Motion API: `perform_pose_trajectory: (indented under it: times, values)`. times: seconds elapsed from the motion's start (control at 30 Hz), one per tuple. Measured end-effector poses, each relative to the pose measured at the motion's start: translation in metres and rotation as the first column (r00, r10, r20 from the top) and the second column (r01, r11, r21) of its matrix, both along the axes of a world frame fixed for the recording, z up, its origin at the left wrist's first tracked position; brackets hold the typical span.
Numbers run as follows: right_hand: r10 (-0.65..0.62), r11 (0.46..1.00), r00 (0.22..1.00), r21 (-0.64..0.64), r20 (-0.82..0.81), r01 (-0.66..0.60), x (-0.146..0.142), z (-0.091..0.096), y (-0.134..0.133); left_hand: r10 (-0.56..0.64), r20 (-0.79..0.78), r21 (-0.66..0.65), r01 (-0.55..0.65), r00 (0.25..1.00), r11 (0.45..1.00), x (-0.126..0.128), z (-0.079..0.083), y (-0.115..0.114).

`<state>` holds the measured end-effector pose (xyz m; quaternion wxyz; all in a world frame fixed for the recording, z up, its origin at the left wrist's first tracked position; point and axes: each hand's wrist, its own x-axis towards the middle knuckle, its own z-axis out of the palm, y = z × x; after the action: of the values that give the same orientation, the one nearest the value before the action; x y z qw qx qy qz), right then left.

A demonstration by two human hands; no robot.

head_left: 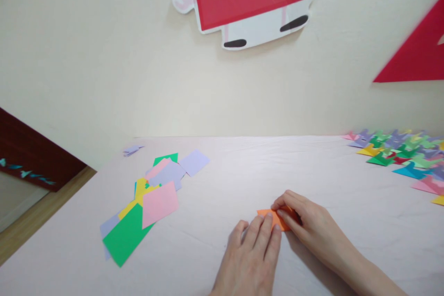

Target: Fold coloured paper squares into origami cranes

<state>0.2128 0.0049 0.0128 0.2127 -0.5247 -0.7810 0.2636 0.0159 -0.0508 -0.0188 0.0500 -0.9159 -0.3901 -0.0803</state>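
Observation:
A folded piece of orange paper [284,226] lies on the table at the lower right of centre. My left hand [252,252] rests on it from the front, fingers stretched out and spread, the fingertips pressing on its surface. My right hand [310,222] pinches its far right edge between thumb and index finger. The fingers cover much of the sheet, so its full shape and folds are partly hidden.
Loose sheets of coloured paper lie overlapping at left, including a green sheet [125,236] and a pink sheet [161,204]. Rows of folded paper pieces [409,150] stand at the right. A wall [243,97] borders the table's far edge.

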Motion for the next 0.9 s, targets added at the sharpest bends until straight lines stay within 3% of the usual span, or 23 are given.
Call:
perform_pose_trajectory:
  times: [0.2,0.5,0.73,0.9]
  values:
    - [-0.007,1.000,1.000,-0.007,0.008,0.007,-0.002,-0.001,-0.001,-0.012,-0.003,-0.016,0.012,1.000,1.000,0.000,0.008,0.001]
    - [-0.009,0.999,1.000,0.036,-0.015,0.009,-0.002,0.003,-0.014,0.009,0.025,-0.169,-0.005,1.000,0.986,0.011,0.022,0.002]
    - [-0.124,0.989,0.991,0.091,0.057,0.119,-0.007,0.003,-0.025,0.065,0.030,-0.379,-0.049,0.997,0.924,0.014,0.031,0.001]
    - [-0.167,0.984,0.984,0.075,0.063,0.162,-0.011,0.003,-0.024,0.108,0.060,-0.434,-0.072,0.992,0.898,0.014,0.035,-0.002]
